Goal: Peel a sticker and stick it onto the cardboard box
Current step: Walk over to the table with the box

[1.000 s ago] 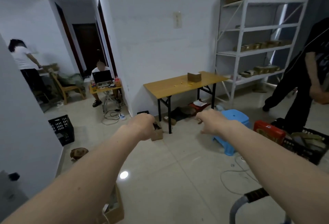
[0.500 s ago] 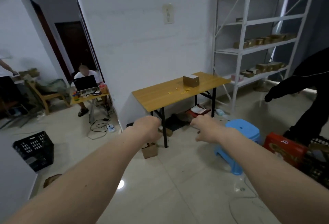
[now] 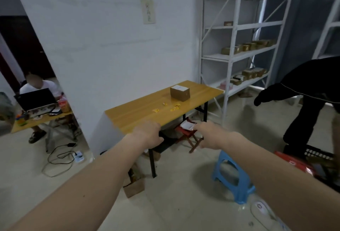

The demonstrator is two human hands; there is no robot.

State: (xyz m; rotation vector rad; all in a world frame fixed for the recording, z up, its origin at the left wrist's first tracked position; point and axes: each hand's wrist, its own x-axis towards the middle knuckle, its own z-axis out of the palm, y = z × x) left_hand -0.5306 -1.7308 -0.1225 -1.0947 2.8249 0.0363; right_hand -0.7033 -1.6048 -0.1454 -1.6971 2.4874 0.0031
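Note:
A small brown cardboard box [image 3: 180, 93] with a white label on top stands on a wooden table [image 3: 139, 115] against the white wall. Several small yellow stickers [image 3: 172, 109] lie scattered on the tabletop in front of the box. Both my arms reach forward toward the table from a distance. My left hand [image 3: 148, 136] hangs before the table's near edge with fingers curled downward, holding nothing I can see. My right hand [image 3: 207, 134] is beside it, fingers loosely curled and empty.
A blue plastic stool [image 3: 232, 177] stands on the floor to the right. White shelving [image 3: 237, 34] holds boxes. A person in black [image 3: 305, 98] bends at the right; another sits at a laptop [image 3: 35, 99] at the left. Cables [image 3: 58, 157] and a paper bag [image 3: 134, 186] lie on the floor.
The view has moved closer to the table and turned right. Both hands stay stretched forward. The person in black has bent lower at the right.

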